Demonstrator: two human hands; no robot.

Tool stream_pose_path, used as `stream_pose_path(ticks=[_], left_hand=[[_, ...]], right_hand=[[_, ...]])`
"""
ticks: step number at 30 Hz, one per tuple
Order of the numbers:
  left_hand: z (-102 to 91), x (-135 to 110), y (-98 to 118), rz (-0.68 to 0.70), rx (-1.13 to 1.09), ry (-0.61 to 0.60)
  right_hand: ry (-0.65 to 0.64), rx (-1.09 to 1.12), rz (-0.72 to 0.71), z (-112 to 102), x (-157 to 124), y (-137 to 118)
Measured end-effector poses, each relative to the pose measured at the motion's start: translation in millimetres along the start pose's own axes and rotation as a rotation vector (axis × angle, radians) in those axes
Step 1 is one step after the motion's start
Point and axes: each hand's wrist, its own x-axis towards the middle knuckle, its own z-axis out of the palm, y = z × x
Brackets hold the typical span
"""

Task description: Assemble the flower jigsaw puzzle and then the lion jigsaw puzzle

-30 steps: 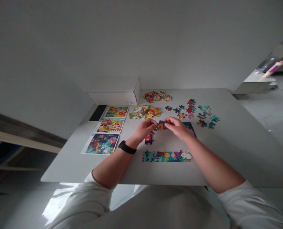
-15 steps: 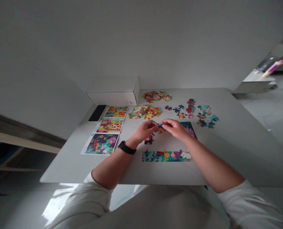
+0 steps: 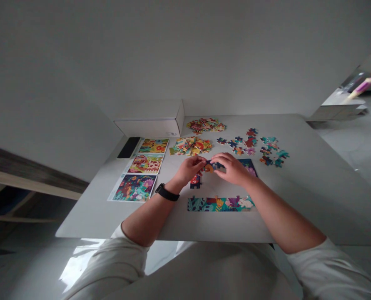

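My left hand (image 3: 191, 168), with a black watch on its wrist, pinches the left side of a dark blue and orange puzzle piece (image 3: 209, 167). My right hand (image 3: 230, 167) curls over the right side of the joined dark blue pieces, fingertips and thumb pressed on them. Below my left fingers sits a red and navy puzzle piece (image 3: 195, 181). Partly behind my right hand is a dark blue and purple puzzle section (image 3: 249, 166). Nearer me lies an assembled teal puzzle strip (image 3: 221, 204) with leaves and a white animal.
Loose navy and red pieces (image 3: 250, 141) and teal pieces (image 3: 269, 142) lie at the right. Two heaps, yellow pieces (image 3: 191, 146) and red-yellow pieces (image 3: 205, 124), lie further back. Picture sheets (image 3: 134, 187), a black phone (image 3: 129, 147) and a white box (image 3: 148, 127) are at the left.
My right fingers have shifted and lifted slightly, showing more of the dark blue pieces beneath. My left hand keeps its pinch. The view has moved a little.
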Motion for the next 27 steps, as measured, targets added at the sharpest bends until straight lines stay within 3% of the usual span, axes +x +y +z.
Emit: stream_pose_path(ticks=[6, 11, 16, 27], left_hand=[[-10.4, 1.0, -5.3, 0.264, 0.423, 0.196], [-13.7, -2.4, -4.8, 0.396, 0.789, 0.149], [-9.0, -6.2, -6.0, 0.369, 1.013, 0.024], [0.3, -12.1, -7.6, 0.3, 1.119, -0.09]], right_hand=[[0.095, -0.134, 0.146, -3.3, -3.0, 23.3], [-0.01, -0.173, 0.19, 8.0, -6.8, 35.0], [-0.103, -0.234, 0.21, 22.2, -8.3, 33.8], [-0.159, -0.267, 0.237, 25.0, -5.2, 34.1]])
